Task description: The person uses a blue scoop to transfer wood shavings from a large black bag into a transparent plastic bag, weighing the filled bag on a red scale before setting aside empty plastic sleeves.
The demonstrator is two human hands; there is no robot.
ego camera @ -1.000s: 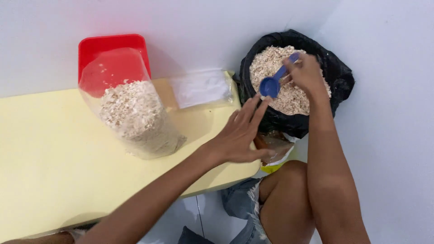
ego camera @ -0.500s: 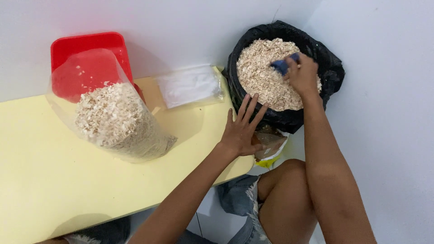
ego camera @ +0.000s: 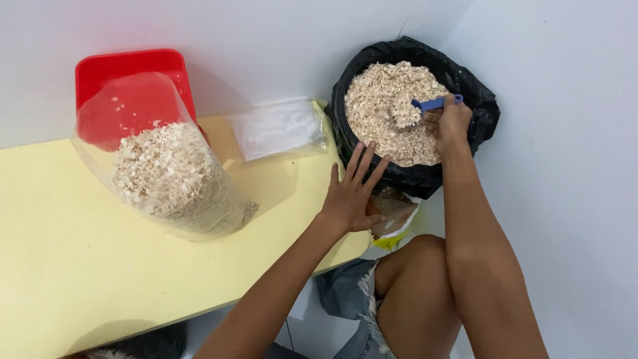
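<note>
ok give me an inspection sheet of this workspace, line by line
surface: pale yellow table against a white wall
job's things: black bag filled with wood shavings; blue scoop dug into them; clear bag part-filled with shavings standing on the table
clutter: red tray behind the clear bag; flat clear packet by the wall; brown pouch below the table edge
grips: right hand shut on the scoop handle; left hand open, fingers spread on the table edge
cables: nothing seen
surroundings: white walls, corner

Plastic films, dry shavings, a matt tabletop

The pale yellow table [ego camera: 100, 266] looks smooth and matt; on it, a clear glossy plastic bag [ego camera: 166, 166] holds rough wood shavings, a glossy red plastic tray [ego camera: 126, 70] behind it, a crinkled black plastic bag [ego camera: 412, 176] of shavings beside the table's edge, a blue plastic scoop [ego camera: 432, 104] in it.
</note>
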